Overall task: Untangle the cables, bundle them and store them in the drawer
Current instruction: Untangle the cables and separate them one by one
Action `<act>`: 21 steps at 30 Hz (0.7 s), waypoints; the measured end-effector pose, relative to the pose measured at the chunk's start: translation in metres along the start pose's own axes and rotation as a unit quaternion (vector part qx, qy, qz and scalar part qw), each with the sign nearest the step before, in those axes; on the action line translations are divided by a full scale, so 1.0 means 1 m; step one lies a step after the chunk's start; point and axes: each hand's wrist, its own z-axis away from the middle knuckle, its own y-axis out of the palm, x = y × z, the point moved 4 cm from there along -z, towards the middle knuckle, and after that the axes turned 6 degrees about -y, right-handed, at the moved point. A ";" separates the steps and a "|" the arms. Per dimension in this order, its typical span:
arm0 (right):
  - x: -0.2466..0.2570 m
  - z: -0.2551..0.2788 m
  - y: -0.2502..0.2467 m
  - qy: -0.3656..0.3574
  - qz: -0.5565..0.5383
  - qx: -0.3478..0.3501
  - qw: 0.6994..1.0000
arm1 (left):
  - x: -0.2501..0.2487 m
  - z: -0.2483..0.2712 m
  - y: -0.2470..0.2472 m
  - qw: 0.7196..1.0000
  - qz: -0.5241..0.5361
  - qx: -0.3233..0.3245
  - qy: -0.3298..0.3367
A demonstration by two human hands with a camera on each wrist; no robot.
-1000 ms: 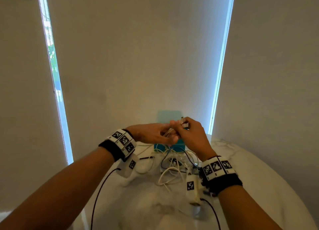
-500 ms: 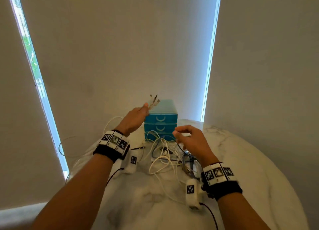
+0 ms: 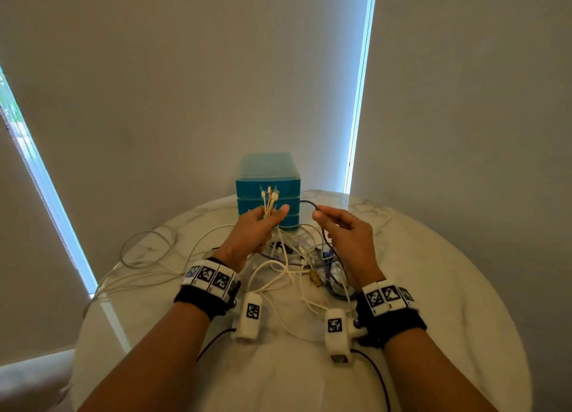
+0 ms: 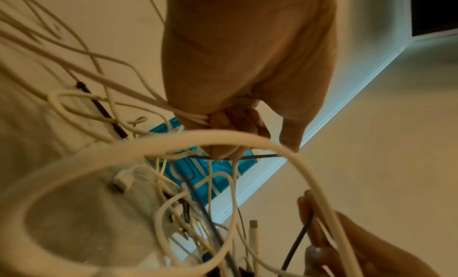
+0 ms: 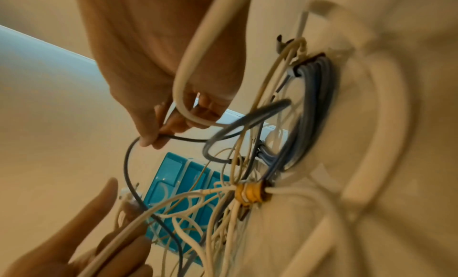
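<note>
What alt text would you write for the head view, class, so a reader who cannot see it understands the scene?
A person's left hand grips a bunch of white cable ends upright, while the right hand pinches a dark cable beside it. Below lies a tangle of cables on a round marble table, with closed blue drawers behind.
</note>
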 end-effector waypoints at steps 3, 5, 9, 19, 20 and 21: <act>0.011 0.003 0.004 -0.019 -0.024 0.006 1.000 | -0.003 0.006 0.002 1.000 -0.006 -0.011 0.006; 0.016 0.004 0.005 -0.031 -0.040 -0.011 0.999 | -0.010 0.013 0.005 0.999 -0.028 -0.016 0.015; 0.018 0.008 0.006 -0.010 -0.046 0.034 0.998 | -0.022 0.032 0.008 0.998 -0.035 0.004 0.051; -0.016 0.008 -0.002 0.062 0.181 0.192 0.962 | -0.004 0.020 -0.012 0.966 0.243 -0.055 0.068; -0.021 0.006 -0.009 0.074 0.228 0.179 0.954 | -0.001 0.018 -0.020 0.959 0.269 -0.058 0.071; -0.024 0.005 -0.016 0.085 0.256 0.159 0.950 | 0.002 0.017 -0.028 0.952 0.290 -0.066 0.069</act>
